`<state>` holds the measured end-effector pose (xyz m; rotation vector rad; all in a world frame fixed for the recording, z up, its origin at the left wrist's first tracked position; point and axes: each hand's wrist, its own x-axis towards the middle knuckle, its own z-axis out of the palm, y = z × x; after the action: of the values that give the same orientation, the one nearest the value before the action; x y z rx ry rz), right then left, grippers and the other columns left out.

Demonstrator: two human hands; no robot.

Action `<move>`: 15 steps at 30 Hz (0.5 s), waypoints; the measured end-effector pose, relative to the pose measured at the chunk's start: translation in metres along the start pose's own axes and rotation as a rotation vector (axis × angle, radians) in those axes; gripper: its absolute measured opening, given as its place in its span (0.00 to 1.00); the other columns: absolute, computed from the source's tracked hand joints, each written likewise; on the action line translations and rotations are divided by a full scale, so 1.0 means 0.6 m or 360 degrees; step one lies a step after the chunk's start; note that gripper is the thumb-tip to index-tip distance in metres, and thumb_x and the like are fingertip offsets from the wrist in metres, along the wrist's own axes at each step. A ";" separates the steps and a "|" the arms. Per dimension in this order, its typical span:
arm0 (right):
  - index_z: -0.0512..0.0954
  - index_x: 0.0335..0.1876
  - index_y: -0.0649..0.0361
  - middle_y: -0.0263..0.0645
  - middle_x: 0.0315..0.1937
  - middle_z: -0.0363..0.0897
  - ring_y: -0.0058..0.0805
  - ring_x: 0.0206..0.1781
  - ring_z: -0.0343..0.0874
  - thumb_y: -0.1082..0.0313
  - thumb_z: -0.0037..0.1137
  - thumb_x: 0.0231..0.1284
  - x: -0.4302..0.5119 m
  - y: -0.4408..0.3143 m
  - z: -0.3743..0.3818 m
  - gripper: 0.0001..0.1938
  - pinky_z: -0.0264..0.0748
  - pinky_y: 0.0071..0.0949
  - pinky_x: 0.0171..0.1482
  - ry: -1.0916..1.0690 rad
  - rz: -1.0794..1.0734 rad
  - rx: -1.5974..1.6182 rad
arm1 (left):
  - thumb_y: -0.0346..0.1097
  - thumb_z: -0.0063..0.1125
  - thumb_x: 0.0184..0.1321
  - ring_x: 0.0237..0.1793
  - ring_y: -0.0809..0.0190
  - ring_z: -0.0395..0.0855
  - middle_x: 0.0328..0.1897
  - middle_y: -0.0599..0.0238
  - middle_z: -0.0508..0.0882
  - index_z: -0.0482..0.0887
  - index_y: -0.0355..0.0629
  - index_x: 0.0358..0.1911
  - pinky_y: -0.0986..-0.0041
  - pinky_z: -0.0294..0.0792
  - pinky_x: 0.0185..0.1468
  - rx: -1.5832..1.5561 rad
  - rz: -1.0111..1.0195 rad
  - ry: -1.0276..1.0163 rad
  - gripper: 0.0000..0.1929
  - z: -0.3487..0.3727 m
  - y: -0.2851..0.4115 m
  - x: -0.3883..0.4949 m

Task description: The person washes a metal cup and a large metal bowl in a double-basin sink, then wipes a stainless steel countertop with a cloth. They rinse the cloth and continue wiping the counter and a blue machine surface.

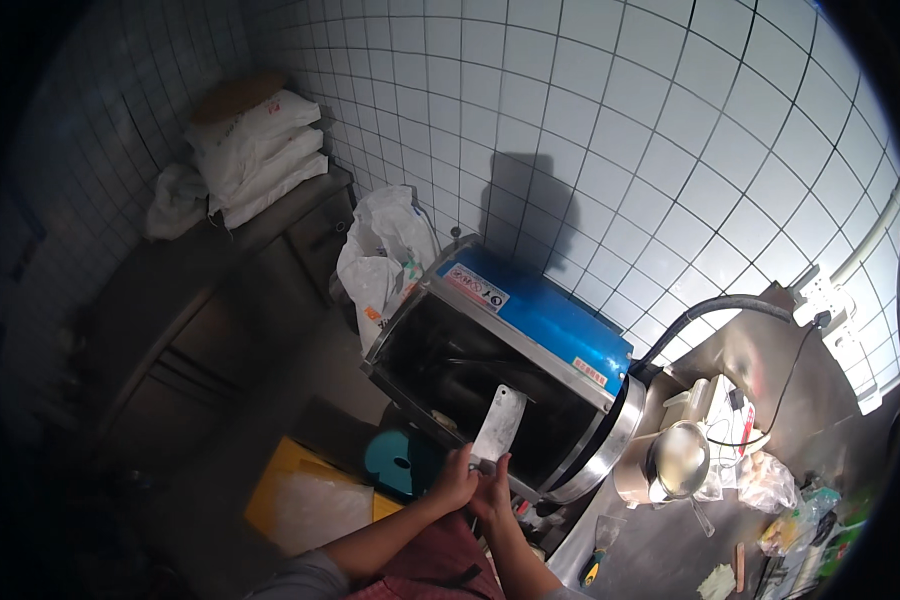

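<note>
My left hand (454, 481) and my right hand (491, 491) meet at the lower end of a flat metal blade (500, 426), with a small hole near its far corner. Both hands grip this end, and the fingers partly hide whatever handle it has. The blade points up and away from me, in front of the dark front of a machine with a blue cover (547, 319). Warning labels are stuck on that cover. A round steel rim (622, 442) forms the machine's right end.
A metal worktop (637, 555) at right carries a scraper with a yellow-green handle (592, 566), a pot (634, 469), a strainer (679, 461) and plastic bags. A teal round lid (390, 459) and a yellow crate (274, 495) lie low at left. White sacks (259, 157) are stacked behind.
</note>
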<state>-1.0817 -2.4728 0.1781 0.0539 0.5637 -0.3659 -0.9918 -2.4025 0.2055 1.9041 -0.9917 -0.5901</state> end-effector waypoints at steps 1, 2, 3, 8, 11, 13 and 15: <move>0.67 0.67 0.57 0.42 0.62 0.72 0.40 0.62 0.73 0.32 0.54 0.63 0.002 0.000 -0.005 0.38 0.71 0.43 0.66 -0.0039 0.0018 -0.0039 | 0.25 0.54 0.59 0.60 0.38 0.72 0.62 0.40 0.71 0.64 0.36 0.68 0.56 0.67 0.64 -0.0053 -0.0004 -0.0019 0.31 0.014 0.004 0.002; 0.70 0.64 0.56 0.42 0.58 0.75 0.39 0.59 0.76 0.34 0.53 0.65 0.007 -0.001 -0.009 0.34 0.73 0.42 0.64 0.0039 0.0037 -0.0083 | 0.24 0.53 0.57 0.61 0.38 0.71 0.62 0.40 0.70 0.65 0.36 0.68 0.55 0.66 0.65 -0.0108 0.0006 -0.0010 0.31 0.024 0.008 0.004; 0.75 0.55 0.54 0.39 0.48 0.80 0.35 0.51 0.80 0.42 0.54 0.70 0.010 -0.004 -0.013 0.23 0.78 0.38 0.57 -0.0116 0.0032 -0.0002 | 0.25 0.53 0.57 0.59 0.39 0.72 0.59 0.41 0.73 0.68 0.35 0.66 0.56 0.67 0.64 -0.0087 0.0143 0.0022 0.29 0.030 0.010 0.006; 0.78 0.46 0.55 0.37 0.40 0.82 0.34 0.46 0.82 0.53 0.57 0.70 0.027 -0.011 -0.025 0.13 0.80 0.36 0.52 0.0201 0.0024 -0.0083 | 0.31 0.57 0.61 0.56 0.44 0.77 0.54 0.47 0.77 0.69 0.35 0.67 0.60 0.70 0.59 -0.0060 0.0071 -0.0509 0.28 -0.012 0.007 0.017; 0.78 0.47 0.58 0.42 0.40 0.82 0.40 0.46 0.81 0.54 0.54 0.70 0.027 -0.018 -0.029 0.15 0.78 0.41 0.54 0.0669 0.0099 -0.0229 | 0.40 0.61 0.66 0.58 0.48 0.77 0.57 0.48 0.77 0.68 0.35 0.69 0.62 0.70 0.59 -0.0291 -0.0130 -0.1153 0.31 -0.079 0.008 0.056; 0.76 0.53 0.61 0.45 0.44 0.82 0.40 0.45 0.80 0.57 0.53 0.68 0.026 -0.025 -0.031 0.16 0.78 0.40 0.52 0.0823 0.0296 -0.0158 | 0.42 0.59 0.69 0.59 0.51 0.77 0.63 0.49 0.76 0.69 0.36 0.70 0.65 0.70 0.60 -0.0442 -0.0144 -0.1680 0.30 -0.129 0.017 0.118; 0.75 0.55 0.62 0.46 0.45 0.82 0.35 0.41 0.81 0.59 0.52 0.68 0.028 -0.033 -0.033 0.17 0.81 0.35 0.46 0.0876 0.0462 -0.0008 | 0.41 0.55 0.71 0.60 0.56 0.79 0.65 0.51 0.78 0.73 0.38 0.68 0.67 0.69 0.63 -0.0467 0.0389 -0.2148 0.25 -0.184 0.032 0.207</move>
<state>-1.0857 -2.4941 0.1532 0.2337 1.0859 -0.0597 -0.8500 -2.4565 0.2754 0.9244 -1.7527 -1.8318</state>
